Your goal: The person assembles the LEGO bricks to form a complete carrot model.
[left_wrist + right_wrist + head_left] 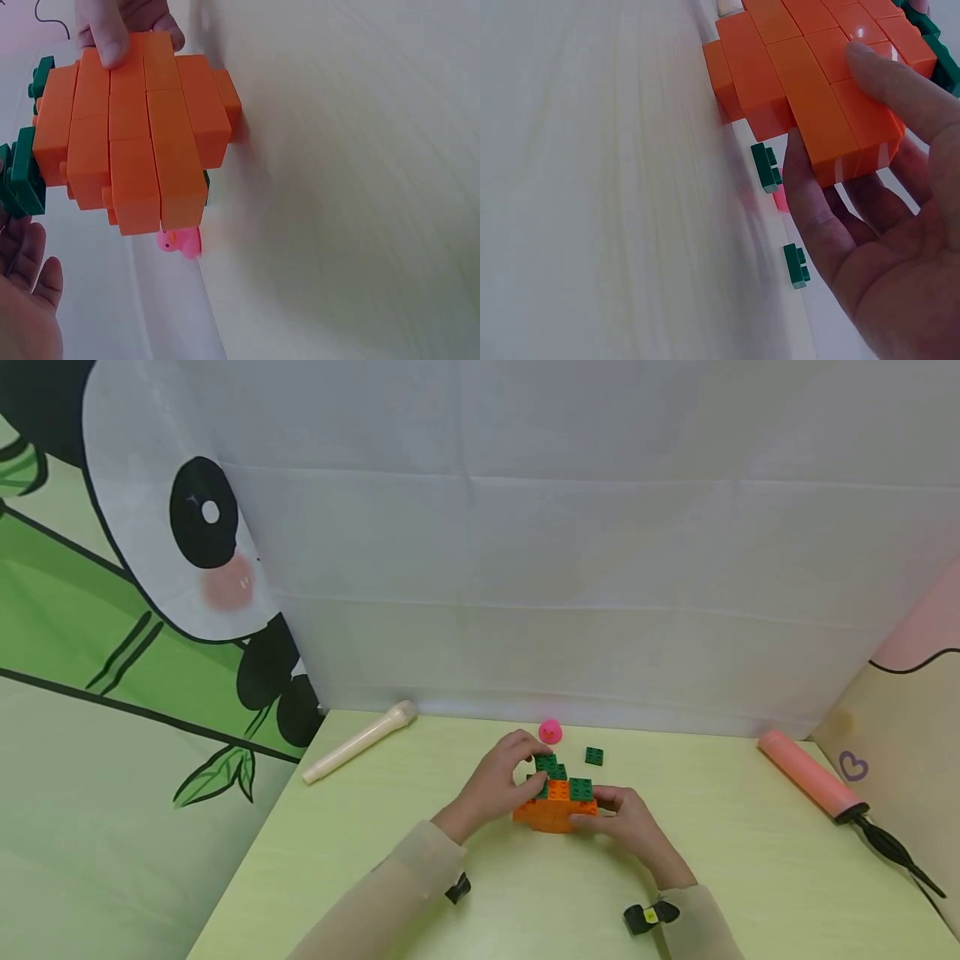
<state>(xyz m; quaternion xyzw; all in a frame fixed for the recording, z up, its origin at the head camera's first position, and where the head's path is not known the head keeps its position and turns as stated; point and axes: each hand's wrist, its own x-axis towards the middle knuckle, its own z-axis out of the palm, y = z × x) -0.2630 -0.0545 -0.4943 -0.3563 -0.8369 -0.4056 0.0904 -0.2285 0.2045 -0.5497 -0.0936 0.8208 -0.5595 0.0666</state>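
A built block of orange toy bricks [552, 814], stepped at the bottom, carries several green bricks [557, 771] on top. My right hand [630, 827] grips its right side, thumb on one orange face and fingers around the other. At the upper left, my left hand [495, 783] pinches the green bricks between thumb and fingers. In the left wrist view that hand [28, 296] is partly cut off beside a green brick [28, 172]. Two green bricks [765, 169] appear apart from the orange block in the right wrist view.
Behind the block stand a pink toy duck [551, 732] and a loose green brick [594, 756]. A cream-coloured stick [360, 742] lies at the table's back left. A pink cylinder with a black handle [813, 777] lies at the right, by the printed cloth wall.
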